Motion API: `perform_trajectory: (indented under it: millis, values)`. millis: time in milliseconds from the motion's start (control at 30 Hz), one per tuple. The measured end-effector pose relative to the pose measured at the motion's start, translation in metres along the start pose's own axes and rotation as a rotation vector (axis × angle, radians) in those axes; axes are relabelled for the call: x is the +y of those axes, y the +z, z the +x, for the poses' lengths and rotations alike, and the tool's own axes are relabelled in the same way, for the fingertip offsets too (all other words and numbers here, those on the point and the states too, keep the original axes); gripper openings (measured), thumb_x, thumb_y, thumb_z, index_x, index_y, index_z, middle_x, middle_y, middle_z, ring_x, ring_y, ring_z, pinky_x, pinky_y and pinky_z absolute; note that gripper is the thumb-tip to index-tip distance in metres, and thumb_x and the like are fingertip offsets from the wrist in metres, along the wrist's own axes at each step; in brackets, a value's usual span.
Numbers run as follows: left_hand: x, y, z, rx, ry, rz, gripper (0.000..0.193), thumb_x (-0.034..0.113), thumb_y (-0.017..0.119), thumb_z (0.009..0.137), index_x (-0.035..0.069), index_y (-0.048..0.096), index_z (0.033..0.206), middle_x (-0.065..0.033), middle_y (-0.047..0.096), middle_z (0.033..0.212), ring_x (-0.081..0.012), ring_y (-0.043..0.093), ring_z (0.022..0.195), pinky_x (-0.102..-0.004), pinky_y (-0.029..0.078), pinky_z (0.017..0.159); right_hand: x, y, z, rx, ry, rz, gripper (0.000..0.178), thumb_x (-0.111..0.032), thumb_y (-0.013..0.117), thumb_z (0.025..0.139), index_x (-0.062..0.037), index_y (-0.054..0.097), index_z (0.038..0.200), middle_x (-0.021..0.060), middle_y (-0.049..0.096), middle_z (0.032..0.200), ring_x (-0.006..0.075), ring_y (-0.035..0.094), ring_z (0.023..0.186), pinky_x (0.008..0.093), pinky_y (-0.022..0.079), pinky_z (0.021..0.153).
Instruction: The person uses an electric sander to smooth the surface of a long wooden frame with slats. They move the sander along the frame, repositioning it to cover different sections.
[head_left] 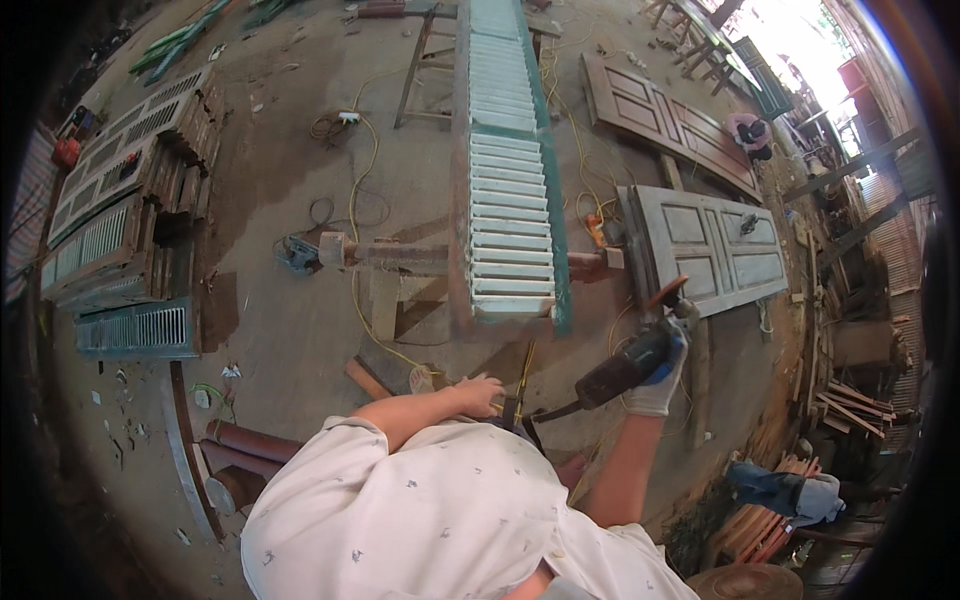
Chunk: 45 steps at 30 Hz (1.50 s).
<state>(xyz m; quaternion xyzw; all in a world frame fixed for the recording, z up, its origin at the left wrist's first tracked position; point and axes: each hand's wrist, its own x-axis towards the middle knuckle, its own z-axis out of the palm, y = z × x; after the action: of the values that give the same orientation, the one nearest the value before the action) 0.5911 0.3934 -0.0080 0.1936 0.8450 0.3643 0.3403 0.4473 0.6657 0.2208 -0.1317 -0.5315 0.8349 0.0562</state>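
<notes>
My right hand (660,375), in a white and blue work glove, grips a dark angle grinder (630,362) off to the right. The grinder's reddish-brown disc (667,291) points up and away from me, and its black cord runs back toward my waist. My bare left hand (478,394) rests in front of my belly with its fingers apart, beside a yellow cord (526,365) and a dark strap. Ahead of me a long louvered shutter (512,225) lies on trestles, its slats pale and its frame part green, part brown. Neither hand touches the shutter.
Stacked shutters (125,220) stand on the left. Panelled doors lie at the right, a brown one (670,120) and a grey one (715,245). Yellow cords (356,200) trail over the floor, near a blue power tool (297,254). Two people (815,498) are at the right.
</notes>
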Motion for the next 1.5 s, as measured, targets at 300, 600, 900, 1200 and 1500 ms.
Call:
perform_trajectory:
  millis: [300,600,900,1200,1500]
  values:
    - [-0.112,0.006,-0.098,0.339,-0.433,0.030,0.033,0.029,0.065,0.091,0.012,0.079,0.116,-0.0144,0.076,0.125,-0.0383,0.071,0.119,-0.0605,0.052,0.102,-0.091,0.009,0.007,-0.143,-0.860,-0.666,0.057,-0.051,0.059,0.102,-0.0052,0.059,0.136,0.0180,0.071,0.106,0.0294,0.073,0.074,0.0474,0.064,0.065]
    - [-0.209,-0.081,-0.334,0.997,-0.827,0.169,0.017,0.024,0.057,0.103,0.016,0.069,0.111,-0.0149,0.076,0.108,-0.0399,0.072,0.105,-0.0558,0.055,0.087,-0.082,-0.005,0.010,-0.480,-0.255,-0.066,0.054,-0.047,0.050,0.108,0.0008,0.066,0.126,0.0160,0.076,0.105,0.0298,0.076,0.078,0.0404,0.064,0.071]
    - [-0.046,-0.359,-0.431,1.931,-0.358,1.183,0.017,0.015,0.070,0.104,0.017,0.072,0.120,-0.0076,0.074,0.115,-0.0332,0.075,0.100,-0.0446,0.060,0.083,-0.047,0.046,0.052,-0.670,0.066,0.229,0.052,-0.052,0.054,0.105,-0.0115,0.064,0.137,0.0164,0.072,0.119,0.0373,0.072,0.103,0.0570,0.061,0.089]
    - [0.092,-0.301,-0.366,1.792,0.073,0.954,0.019,0.002,0.063,0.107,0.004,0.071,0.124,-0.0079,0.077,0.117,-0.0226,0.076,0.110,-0.0351,0.064,0.090,-0.108,0.021,0.076,-0.537,0.140,0.329,0.050,-0.049,0.064,0.103,-0.0112,0.064,0.136,0.0190,0.073,0.113,0.0386,0.073,0.099,0.0559,0.061,0.092]
    - [0.161,-0.242,-0.201,1.865,-0.378,0.221,0.029,0.013,0.059,0.112,0.010,0.072,0.137,-0.0034,0.077,0.126,-0.0168,0.075,0.111,-0.0324,0.064,0.092,-0.161,-0.148,0.234,-0.415,0.064,0.221,0.056,-0.055,0.062,0.101,-0.0100,0.064,0.134,0.0191,0.073,0.108,0.0362,0.073,0.093,0.0533,0.061,0.086]
